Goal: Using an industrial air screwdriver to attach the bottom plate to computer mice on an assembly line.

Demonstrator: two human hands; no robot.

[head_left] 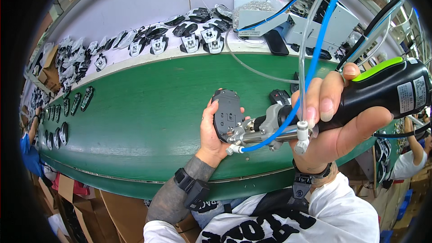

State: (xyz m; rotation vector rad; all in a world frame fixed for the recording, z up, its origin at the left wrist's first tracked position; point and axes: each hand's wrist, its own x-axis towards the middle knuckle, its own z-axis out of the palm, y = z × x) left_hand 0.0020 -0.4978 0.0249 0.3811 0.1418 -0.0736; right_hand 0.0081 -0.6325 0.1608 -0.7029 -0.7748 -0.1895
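The left hand [210,135] clasps a dark-grey, rounded plastic mouse base [228,108]; the right hand [328,137] wraps a black-and-green cylindrical power screwdriver [371,93] beside it, fastening apparently unfinished.

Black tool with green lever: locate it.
Head view, right side: the black tool is in the right hand, its front end by the dark shell held in the left hand.

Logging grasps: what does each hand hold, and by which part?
Left hand: the dark mouse, by its two side edges. Right hand: the black power screwdriver, around the front part of its body.
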